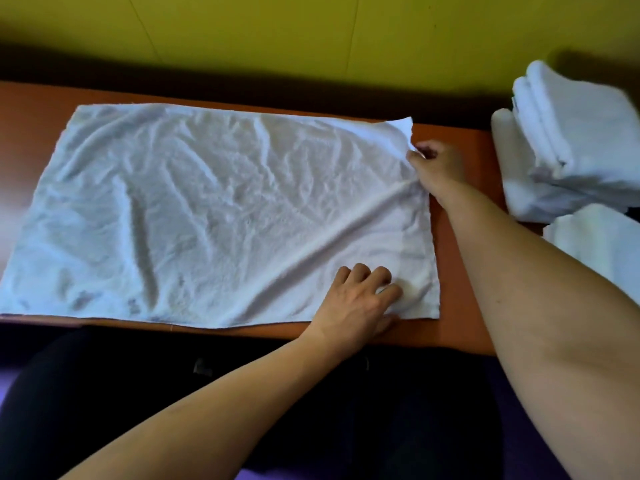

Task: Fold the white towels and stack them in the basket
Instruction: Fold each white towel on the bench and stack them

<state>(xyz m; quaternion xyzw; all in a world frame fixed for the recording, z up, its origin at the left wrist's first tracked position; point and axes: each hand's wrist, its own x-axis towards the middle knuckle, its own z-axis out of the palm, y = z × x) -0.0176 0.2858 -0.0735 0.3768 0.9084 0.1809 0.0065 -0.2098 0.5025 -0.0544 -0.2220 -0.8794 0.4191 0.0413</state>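
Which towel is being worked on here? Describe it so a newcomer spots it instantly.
On the orange table, it is the spread towel lying wrinkled and flat in front of the person. Unlike the folded towels at the right, it is unfolded and both hands grip it.

A creased white towel [214, 216] lies spread flat on the bench [460, 327] — folded towels [571, 150] stacked at its right.

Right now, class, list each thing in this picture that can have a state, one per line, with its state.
Large white terry towel: spread open on the table, wrinkled, not yet folded.
Stack of folded white towels: folded, piled at the right.
Orange-brown wooden table: mostly covered by the towel.
Left hand: fingers curled, gripping the towel's near right corner.
Right hand: pinching the towel's far right edge.
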